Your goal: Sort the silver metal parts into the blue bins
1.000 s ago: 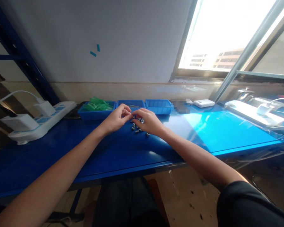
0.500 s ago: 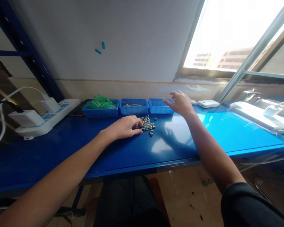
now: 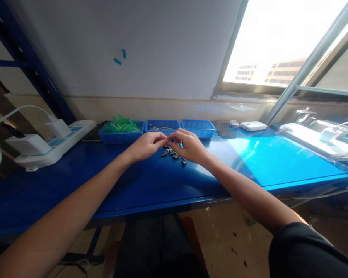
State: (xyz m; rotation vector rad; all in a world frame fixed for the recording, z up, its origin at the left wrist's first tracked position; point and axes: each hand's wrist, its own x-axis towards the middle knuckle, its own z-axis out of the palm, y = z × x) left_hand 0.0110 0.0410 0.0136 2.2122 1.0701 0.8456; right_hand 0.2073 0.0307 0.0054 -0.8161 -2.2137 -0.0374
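Over a small pile of short silver metal screws (image 3: 176,155) on the blue table, my two hands meet fingertip to fingertip. My left hand (image 3: 148,145) is closed in a pinch, thumb against fingers. Its fingertips touch those of my right hand (image 3: 188,144), which is pinched too. Whatever sits between the fingertips is too small and covered to make out. Behind the hands stand three blue bins: the left bin (image 3: 121,138) holds green plastic pieces (image 3: 123,124), and the middle bin (image 3: 176,131) holds metal pins or screws. The right bin (image 3: 197,132) shows a bare inside.
A white power strip (image 3: 58,144) with plugged-in chargers lies on the left of the blue table (image 3: 127,189). A white box-like device (image 3: 253,126) rests at the back right. Another white power strip (image 3: 316,139) lies farther right, under a metal frame.
My right hand has come down and left from above the right bin to meet my left hand over the pile. My left hand has lifted slightly from the screws and closed its fingers.
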